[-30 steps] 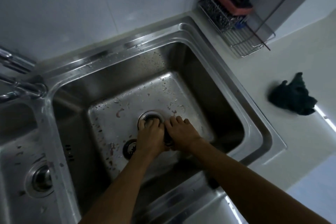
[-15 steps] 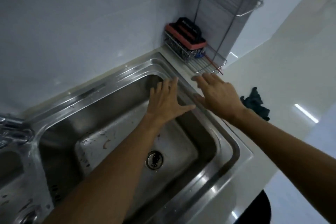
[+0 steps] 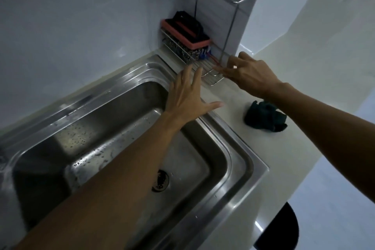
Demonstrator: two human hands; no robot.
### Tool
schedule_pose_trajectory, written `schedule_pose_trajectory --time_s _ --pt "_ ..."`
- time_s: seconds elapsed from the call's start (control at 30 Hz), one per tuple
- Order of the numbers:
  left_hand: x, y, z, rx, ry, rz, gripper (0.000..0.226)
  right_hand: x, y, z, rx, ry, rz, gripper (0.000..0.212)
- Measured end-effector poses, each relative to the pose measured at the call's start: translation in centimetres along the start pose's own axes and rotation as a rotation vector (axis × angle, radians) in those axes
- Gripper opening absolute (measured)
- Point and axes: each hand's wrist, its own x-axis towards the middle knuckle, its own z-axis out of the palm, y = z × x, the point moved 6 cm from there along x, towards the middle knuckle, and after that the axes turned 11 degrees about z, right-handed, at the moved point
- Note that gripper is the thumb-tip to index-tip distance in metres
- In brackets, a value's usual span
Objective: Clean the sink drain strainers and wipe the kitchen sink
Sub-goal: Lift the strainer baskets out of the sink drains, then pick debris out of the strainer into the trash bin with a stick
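Stainless sink [image 3: 239, 160], wet w/ droplets on the basin floor and back wall. Drain strainer [image 3: 160, 181] sits in the drain at basin bottom, dark, partly hidden by the left forearm; looks like there's debris in it, but too dim to be sure. It lies well below and behind both hands, nearer the body.

Left hand [image 3: 185, 95] stretched over the sink's far right corner, palm down, fingers spread wide, thumb out to the right, holding nothing. Right hand [image 3: 249, 73] over the counter [image 3: 233, 95], at the front edge of the wire rack [image 3: 205, 71], fingers loosely extended toward it, nothing gripped.

Rack holds a pink and black scrub brush [image 3: 186, 33] on top of steel wool. Dark green cloth [image 3: 263, 116] lies crumpled on the counter, under the right wrist.
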Motion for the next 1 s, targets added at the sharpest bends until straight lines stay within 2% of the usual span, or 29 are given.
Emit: schedule_pose_trajectory --time_s 0.13,0.27,0.37,0.47,0.57,0.7,0.77,0.87,1.0 --pt "-3.2 -1.7 -0.5 -0.03 0.003 -0.043 0.116 -1.1 -0.4 -1.5 0.016 0.112 0.045 0.037" --pt "-8.9 -5.1 -1.3 0.067 -0.049 -0.077 0.114 -4.4 -2.7 -5.1 0.257 0.303 0.257 0.031" --pt "-15.6 -8.6 -1.9 0.108 -0.11 -0.147 0.106 -6.8 -7.4 -7.5 0.45 0.358 0.342 0.031" --pt "-23.5 -11.8 -1.6 0.115 -0.188 -0.221 0.098 -8.7 -14.7 -8.2 0.662 0.306 0.287 0.031" --pt "-29.6 -13.3 0.4 0.062 -0.298 -0.255 0.099 -10.9 -22.1 -7.8 0.832 0.226 0.236 0.027" --pt "-35.0 -13.9 5.3 0.03 -0.639 -0.342 0.116 -13.6 -29.0 -5.6 0.987 0.147 0.27 0.022" --pt "-36.5 -13.8 7.4 0.038 -0.733 -0.344 0.118 -14.7 -30.8 -4.2 1.015 0.114 0.289 0.02" --pt "-36.7 -13.3 9.7 0.058 -0.71 -0.346 0.113 -16.3 -32.1 -2.3 1.036 0.06 0.316 0.018" --pt "-36.2 -12.7 10.6 0.192 -0.568 -0.331 0.089 -18.3 -32.0 -0.9 1.076 0.006 0.346 0.02"
